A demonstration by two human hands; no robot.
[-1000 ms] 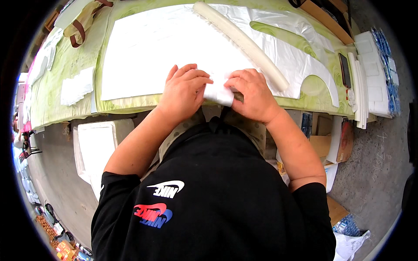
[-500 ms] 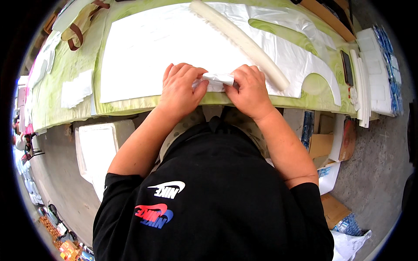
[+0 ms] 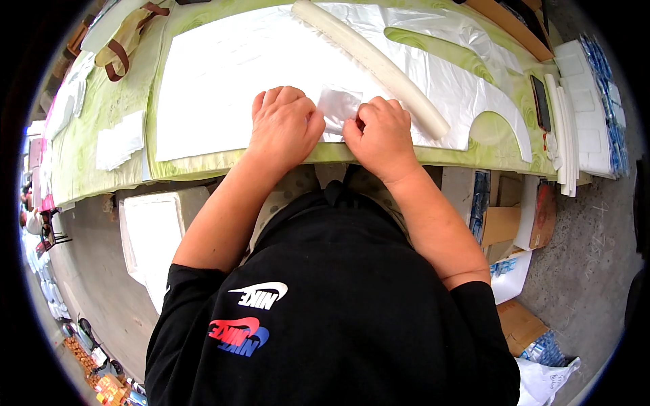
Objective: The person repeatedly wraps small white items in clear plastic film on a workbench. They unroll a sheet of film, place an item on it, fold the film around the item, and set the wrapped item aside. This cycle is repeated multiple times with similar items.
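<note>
A small, shiny, whitish piece of plastic film [image 3: 338, 105] stands up flat between my hands at the near edge of the table. My left hand [image 3: 284, 128] is closed at its left side, thumb against the curled fingers. On the other side my right hand [image 3: 381, 135] pinches its lower right corner. Under both hands lies a large white plastic sheet [image 3: 217, 88]. A long off-white roll [image 3: 379, 71] slants across that sheet, its near end just right of my right hand.
The table has a green patterned cover [image 3: 95, 179]. Small white sheets [image 3: 122, 142] lie at left, near a bag with brown handles [image 3: 116, 57]. A phone [image 3: 539, 101] and white rods [image 3: 565, 135] lie at right, beside stacked white blocks [image 3: 586, 101]. A white bin [image 3: 152, 233] stands below the table.
The film was bunched into a narrow strip between my fingers; now it is opened out flatter and upright. My left hand has risen slightly, and the right has shifted a little left.
</note>
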